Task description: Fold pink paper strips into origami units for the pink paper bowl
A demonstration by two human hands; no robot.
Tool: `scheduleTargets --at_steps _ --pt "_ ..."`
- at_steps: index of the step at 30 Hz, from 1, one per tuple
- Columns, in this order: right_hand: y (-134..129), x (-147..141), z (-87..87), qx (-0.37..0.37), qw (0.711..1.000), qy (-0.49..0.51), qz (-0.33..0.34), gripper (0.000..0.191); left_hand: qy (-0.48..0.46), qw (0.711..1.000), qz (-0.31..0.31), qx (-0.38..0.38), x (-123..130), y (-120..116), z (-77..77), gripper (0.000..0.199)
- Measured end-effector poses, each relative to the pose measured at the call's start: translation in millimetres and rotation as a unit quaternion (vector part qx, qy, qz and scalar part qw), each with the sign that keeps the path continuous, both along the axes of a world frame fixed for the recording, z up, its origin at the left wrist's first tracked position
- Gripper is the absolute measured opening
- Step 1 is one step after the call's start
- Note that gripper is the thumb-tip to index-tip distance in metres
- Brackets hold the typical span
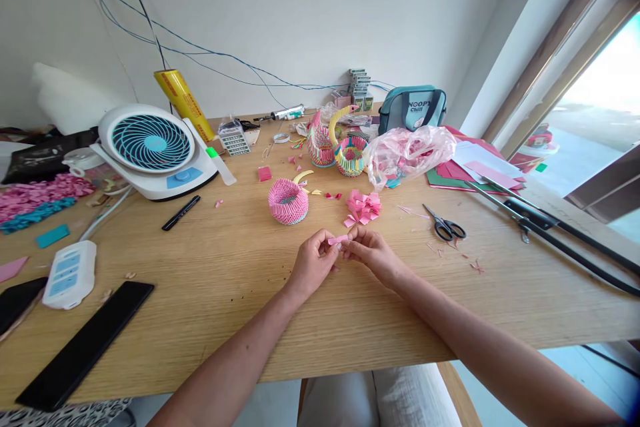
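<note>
Near the middle of the table, my left hand (315, 260) and my right hand (371, 252) meet, both pinching a small pink paper strip (338, 239) between their fingertips. Just beyond them lies a pile of pink paper pieces (363, 207). A round pink basket of folded paper (289, 202) stands to the left of the pile, with a curved yellow piece (303, 175) behind it. Farther back are a pink folded-paper figure (321, 143) and a multicoloured one (351, 157) with a yellow neck. Black scissors (445, 223) lie to the right.
At the left are a white fan (153, 147), a black pen (181, 213), a power strip (71, 275) and a long black object (87, 345). A plastic bag (410, 152), coloured paper sheets (473, 163) and a long-handled metal tool (530, 213) are at the right.
</note>
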State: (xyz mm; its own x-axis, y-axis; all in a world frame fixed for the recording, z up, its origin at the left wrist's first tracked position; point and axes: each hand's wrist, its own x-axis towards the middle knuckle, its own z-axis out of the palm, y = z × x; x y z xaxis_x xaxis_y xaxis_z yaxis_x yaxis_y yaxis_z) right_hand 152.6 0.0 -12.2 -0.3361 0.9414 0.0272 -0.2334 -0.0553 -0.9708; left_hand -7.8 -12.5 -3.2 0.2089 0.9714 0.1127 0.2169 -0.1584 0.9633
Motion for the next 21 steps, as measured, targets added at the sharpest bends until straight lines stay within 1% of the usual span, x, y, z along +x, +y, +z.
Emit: scheduleTargets --at_steps 4,8,11,14,17,21 --pt "-0.4 -0.4 1.2 0.040 0.999 -0.031 0.004 0.038 0.022 1.000 -0.002 0.001 -1.0 0.1 1.2 0.014" --pt "-1.5 -1.3 1.4 0.031 0.999 -0.029 0.007 0.039 -0.009 1.000 -0.012 -0.011 -3.3 3.5 0.1 0.020" --pt "-1.4 -1.3 0.4 0.014 1.000 -0.016 0.007 0.039 -0.043 0.998 -0.027 -0.045 -6.3 7.5 -0.6 0.028" --pt "-0.1 -0.4 -0.7 0.003 1.000 -0.010 0.013 0.039 -0.065 0.994 -0.021 -0.089 -9.3 10.5 0.9 0.033" --pt "1.4 1.2 -0.8 0.005 1.000 -0.005 0.022 0.038 -0.073 0.991 -0.014 -0.109 -11.6 12.1 4.4 0.035" --pt "1.7 2.8 1.3 0.019 0.999 -0.025 0.018 0.037 -0.091 0.985 -0.030 -0.140 -13.0 12.9 8.2 0.036"
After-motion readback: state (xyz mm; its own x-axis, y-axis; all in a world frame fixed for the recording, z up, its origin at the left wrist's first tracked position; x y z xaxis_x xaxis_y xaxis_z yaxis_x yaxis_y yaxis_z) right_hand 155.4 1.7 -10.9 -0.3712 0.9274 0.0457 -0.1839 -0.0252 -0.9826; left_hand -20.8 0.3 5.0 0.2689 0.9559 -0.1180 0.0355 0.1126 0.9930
